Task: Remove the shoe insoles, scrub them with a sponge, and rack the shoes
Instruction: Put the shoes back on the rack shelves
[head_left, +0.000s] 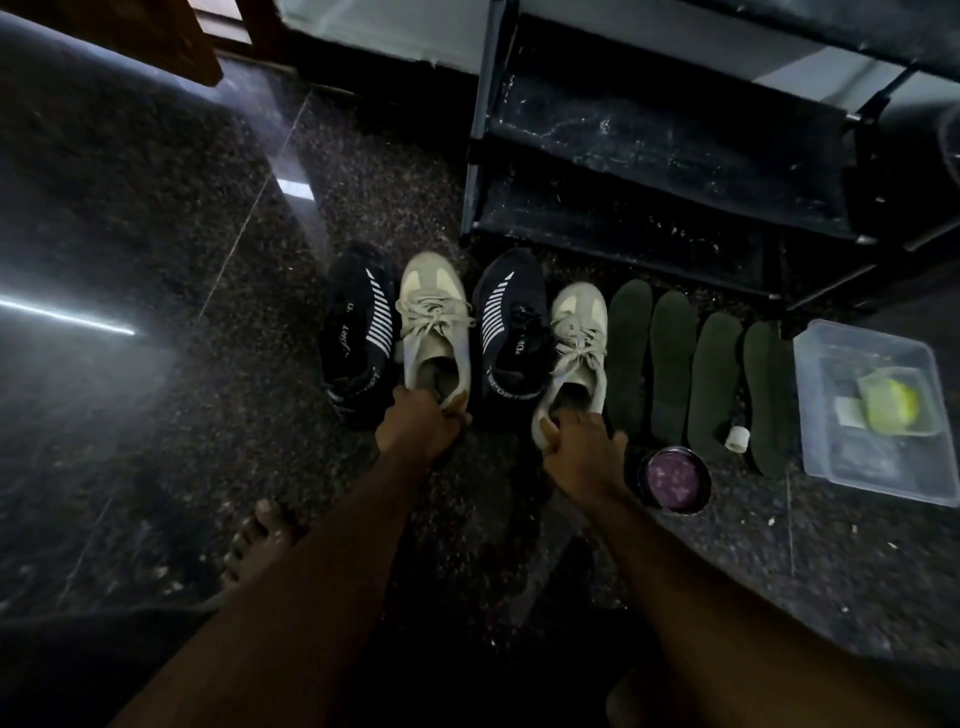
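1. Four shoes stand in a row on the dark floor (156, 260), toes toward the shoe rack (649, 156): left black shoe (358, 332), left beige shoe (434, 322), right black shoe (511, 338), right beige shoe (576, 338).
2. My left hand (421, 421) curls its fingers around the left beige shoe's heel, gripping it.
3. My right hand (582, 441) grips the right beige shoe's heel, thumb outside the collar.
4. Four dark insoles (672, 364) lie side by side just right of the shoes.
5. At far right, a clear plastic box (831, 467) holds a yellow-green sponge (891, 405); a round tin (674, 480) sits near my right hand.
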